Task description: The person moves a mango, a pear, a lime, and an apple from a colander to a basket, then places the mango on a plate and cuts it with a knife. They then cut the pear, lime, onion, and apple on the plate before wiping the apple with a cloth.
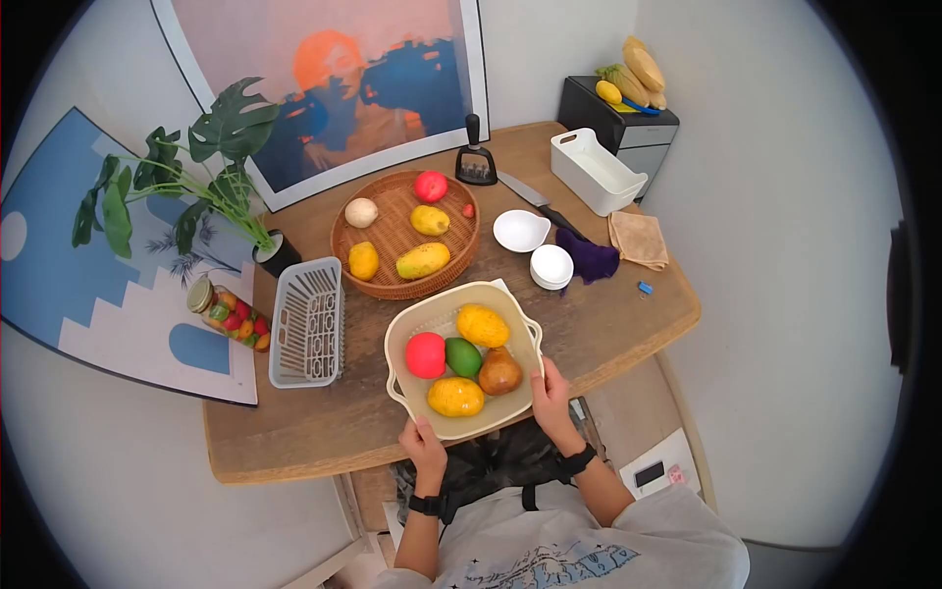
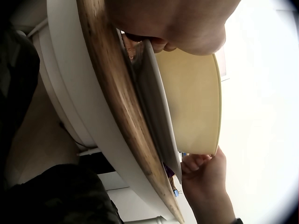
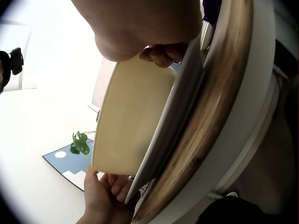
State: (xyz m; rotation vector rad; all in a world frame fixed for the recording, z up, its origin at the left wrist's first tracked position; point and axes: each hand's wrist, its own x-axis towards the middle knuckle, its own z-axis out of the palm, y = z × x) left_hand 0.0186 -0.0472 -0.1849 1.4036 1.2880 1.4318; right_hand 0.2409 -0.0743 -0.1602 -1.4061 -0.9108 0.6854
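My left hand and right hand grip a cream plastic basin, one on each side near the front edge. Thumbs lie at its rim and fingers curl against its outer wall. Inside sit a green fruit, a red round fruit, a brown pear and two yellow mangoes, one at the back and one in front. A pale flat board shows beneath the basin in the wrist views, close over the wooden table edge.
Behind the basin is a wicker tray with several fruits. A grey basket stands left, beside a jar. White bowls, a knife, a purple cloth and a white bin are at the right.
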